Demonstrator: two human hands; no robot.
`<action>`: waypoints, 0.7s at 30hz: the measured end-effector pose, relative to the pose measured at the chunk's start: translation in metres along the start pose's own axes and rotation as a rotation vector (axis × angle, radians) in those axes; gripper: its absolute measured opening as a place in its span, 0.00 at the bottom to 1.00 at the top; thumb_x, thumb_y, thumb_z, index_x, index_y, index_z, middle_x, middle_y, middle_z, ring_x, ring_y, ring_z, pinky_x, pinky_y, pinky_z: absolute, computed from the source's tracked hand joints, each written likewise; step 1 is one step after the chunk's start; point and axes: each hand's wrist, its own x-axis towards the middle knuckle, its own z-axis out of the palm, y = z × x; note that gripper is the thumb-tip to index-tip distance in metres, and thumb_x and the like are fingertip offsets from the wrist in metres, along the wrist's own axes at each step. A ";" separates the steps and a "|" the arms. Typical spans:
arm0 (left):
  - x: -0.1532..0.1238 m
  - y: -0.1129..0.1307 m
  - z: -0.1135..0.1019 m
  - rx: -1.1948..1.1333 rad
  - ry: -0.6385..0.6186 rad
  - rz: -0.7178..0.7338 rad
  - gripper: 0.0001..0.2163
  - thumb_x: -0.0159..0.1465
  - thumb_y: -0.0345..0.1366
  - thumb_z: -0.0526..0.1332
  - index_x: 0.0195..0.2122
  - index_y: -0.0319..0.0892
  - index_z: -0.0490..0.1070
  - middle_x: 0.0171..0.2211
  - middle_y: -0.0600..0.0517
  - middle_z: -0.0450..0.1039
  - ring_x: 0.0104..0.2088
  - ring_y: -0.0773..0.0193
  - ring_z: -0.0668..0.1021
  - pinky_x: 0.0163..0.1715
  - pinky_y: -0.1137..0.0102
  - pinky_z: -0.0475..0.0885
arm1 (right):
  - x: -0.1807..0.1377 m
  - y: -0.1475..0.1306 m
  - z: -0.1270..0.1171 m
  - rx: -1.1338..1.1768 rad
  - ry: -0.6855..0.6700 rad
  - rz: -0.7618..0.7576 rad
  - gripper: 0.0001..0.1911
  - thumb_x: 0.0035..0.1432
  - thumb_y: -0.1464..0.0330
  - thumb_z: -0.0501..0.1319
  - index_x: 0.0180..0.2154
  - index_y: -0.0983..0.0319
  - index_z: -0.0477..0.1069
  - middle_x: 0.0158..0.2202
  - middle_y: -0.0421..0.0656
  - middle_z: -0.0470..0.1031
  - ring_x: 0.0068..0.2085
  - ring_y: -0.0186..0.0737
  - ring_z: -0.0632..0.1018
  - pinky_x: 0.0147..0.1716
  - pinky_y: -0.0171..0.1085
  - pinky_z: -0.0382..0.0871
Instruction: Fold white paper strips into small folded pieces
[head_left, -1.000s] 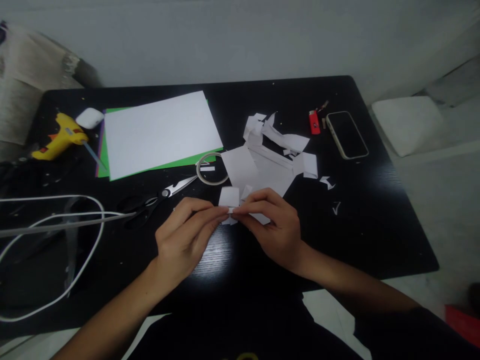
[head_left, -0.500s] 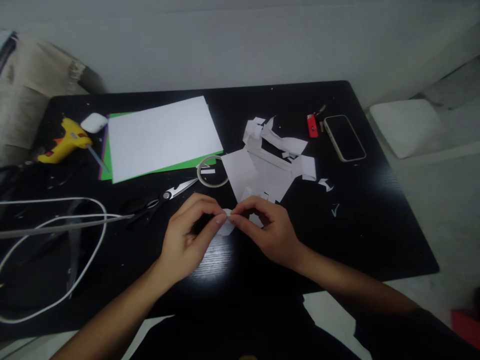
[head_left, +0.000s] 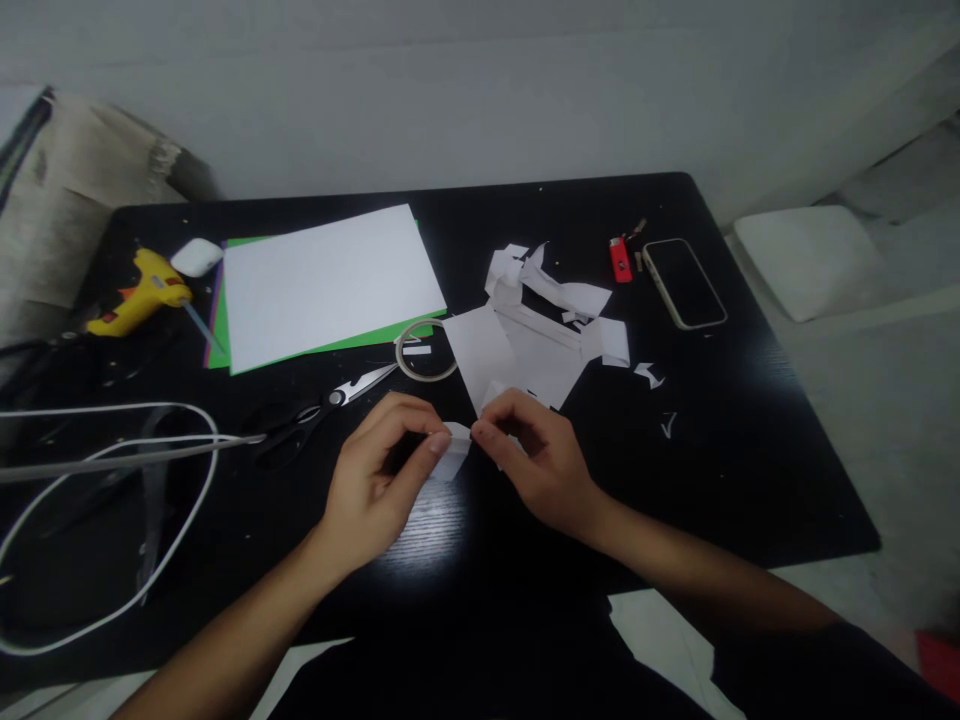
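Observation:
A small folded piece of white paper (head_left: 451, 463) is pinched between the thumb and fingers of my left hand (head_left: 384, 468), above the front middle of the black table. My right hand (head_left: 541, 457) is closed in a pinch, its fingertips at the right edge of that piece. Beyond the hands lie white paper sheets (head_left: 486, 345) with curled, cut paper scraps (head_left: 566, 292) on and behind them. Scissors (head_left: 335, 398) lie just left of my left hand, their blades towards a roll of tape (head_left: 406, 367).
White and green sheets (head_left: 330, 285) are stacked at the back left, near a yellow glue gun (head_left: 146, 292) and a white case (head_left: 196, 257). A white cable (head_left: 202, 480) loops at left. A red lighter (head_left: 620, 260) and a phone (head_left: 685, 284) lie at the back right.
My fingertips have moved slightly apart, and more of the folded paper shows between them. The view has shifted a little; the things on the table lie as before.

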 end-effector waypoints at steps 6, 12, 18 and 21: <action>0.000 -0.007 -0.004 -0.022 0.033 0.090 0.08 0.70 0.25 0.64 0.43 0.46 0.79 0.43 0.52 0.74 0.44 0.64 0.77 0.45 0.67 0.75 | 0.010 0.005 -0.003 0.336 -0.130 0.457 0.20 0.64 0.50 0.68 0.41 0.60 0.72 0.30 0.38 0.77 0.31 0.36 0.79 0.32 0.36 0.74; 0.000 -0.014 -0.008 0.007 0.022 0.208 0.09 0.68 0.27 0.68 0.45 0.48 0.82 0.42 0.52 0.71 0.43 0.63 0.76 0.40 0.68 0.74 | 0.012 0.003 -0.005 0.566 -0.120 0.551 0.26 0.53 0.54 0.78 0.47 0.60 0.75 0.35 0.39 0.81 0.37 0.36 0.82 0.41 0.36 0.77; -0.001 -0.016 -0.009 0.052 -0.007 0.240 0.11 0.67 0.28 0.70 0.49 0.47 0.80 0.43 0.51 0.74 0.43 0.63 0.78 0.41 0.68 0.76 | 0.012 0.002 -0.008 0.580 -0.104 0.495 0.29 0.48 0.68 0.81 0.52 0.56 0.76 0.33 0.35 0.81 0.36 0.34 0.81 0.47 0.39 0.76; -0.003 -0.020 -0.007 0.015 0.024 0.176 0.15 0.65 0.32 0.73 0.52 0.46 0.76 0.45 0.50 0.77 0.47 0.59 0.80 0.46 0.65 0.77 | 0.012 0.002 -0.008 0.579 -0.085 0.443 0.30 0.48 0.71 0.80 0.53 0.55 0.76 0.35 0.35 0.81 0.39 0.36 0.82 0.49 0.41 0.77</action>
